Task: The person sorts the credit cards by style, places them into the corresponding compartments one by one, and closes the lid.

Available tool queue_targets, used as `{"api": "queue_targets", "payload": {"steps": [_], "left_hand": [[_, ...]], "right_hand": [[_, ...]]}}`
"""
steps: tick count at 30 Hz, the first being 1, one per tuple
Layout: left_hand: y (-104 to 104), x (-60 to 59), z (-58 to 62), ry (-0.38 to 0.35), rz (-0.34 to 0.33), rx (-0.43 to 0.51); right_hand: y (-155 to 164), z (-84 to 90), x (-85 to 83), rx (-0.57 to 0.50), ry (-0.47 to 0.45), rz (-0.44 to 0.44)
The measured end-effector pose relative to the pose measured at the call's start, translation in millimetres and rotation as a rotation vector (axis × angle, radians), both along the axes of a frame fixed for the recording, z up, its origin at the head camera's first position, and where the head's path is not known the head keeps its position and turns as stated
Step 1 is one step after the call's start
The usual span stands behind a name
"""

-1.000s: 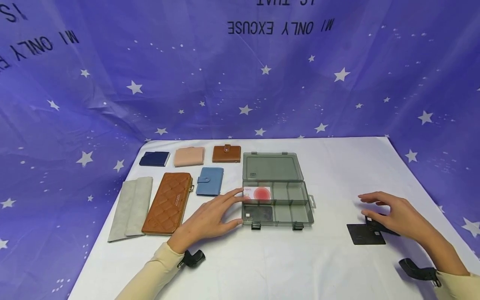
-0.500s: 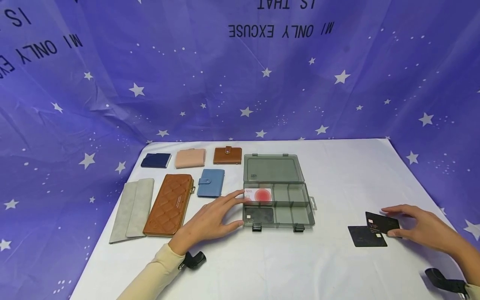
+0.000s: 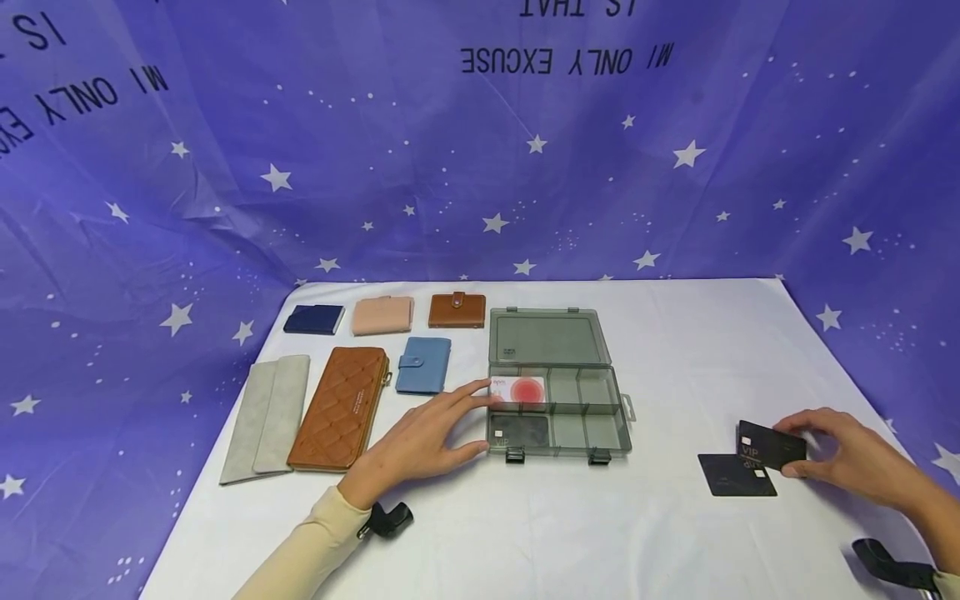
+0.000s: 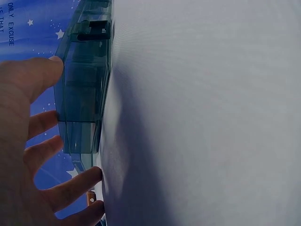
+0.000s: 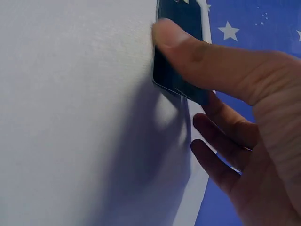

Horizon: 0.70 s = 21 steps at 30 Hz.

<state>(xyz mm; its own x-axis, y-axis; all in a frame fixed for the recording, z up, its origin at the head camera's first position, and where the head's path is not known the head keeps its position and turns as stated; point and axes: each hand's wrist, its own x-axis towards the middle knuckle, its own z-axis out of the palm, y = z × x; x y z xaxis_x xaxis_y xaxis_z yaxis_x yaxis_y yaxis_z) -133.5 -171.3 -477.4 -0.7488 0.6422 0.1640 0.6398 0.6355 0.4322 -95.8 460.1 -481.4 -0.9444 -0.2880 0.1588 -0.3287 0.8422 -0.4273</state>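
Black, thin and stiff, the card (image 3: 772,448) sits pinched by its edges in my right grip (image 3: 847,454) above the counter (image 3: 675,533), light but slippery, while my left grip (image 3: 420,442) rests open-fingered against the box (image 3: 558,433).

Backdrop is a purple-blue cloth (image 3: 225,192) covered in white stars, with black lettering. The table has a plain white cover (image 3: 675,350). The wallets are navy (image 3: 313,319), pale pink (image 3: 382,315), tan brown (image 3: 456,310), light blue (image 3: 423,365), grey (image 3: 264,418) and a quilted brown leather one (image 3: 339,408). There's a smoky grey see-through plastic box (image 3: 555,400) holding a white card with a red circle (image 3: 517,389), plus black cards (image 3: 772,446).
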Motion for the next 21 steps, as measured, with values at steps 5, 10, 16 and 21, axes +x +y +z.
{"api": "queue_targets", "payload": {"steps": [5,10,16,21], "left_hand": [[0,0.1,-0.2,0.0,-0.001,-0.001],[0,0.9,0.1,0.003,0.002,-0.007],[0,0.6,0.0,0.014,0.001,-0.003],[0,0.0,-0.5,0.014,0.0,-0.003]], "right_hand": [[-7,5.5,-3.7,0.067,0.077,-0.055],[-28,12.3,-12.3,-0.066,0.145,-0.012],[-81,27.2,-23.4,-0.146,0.139,-0.059],[-139,37.3,-29.9,-0.201,0.176,-0.061]]}}
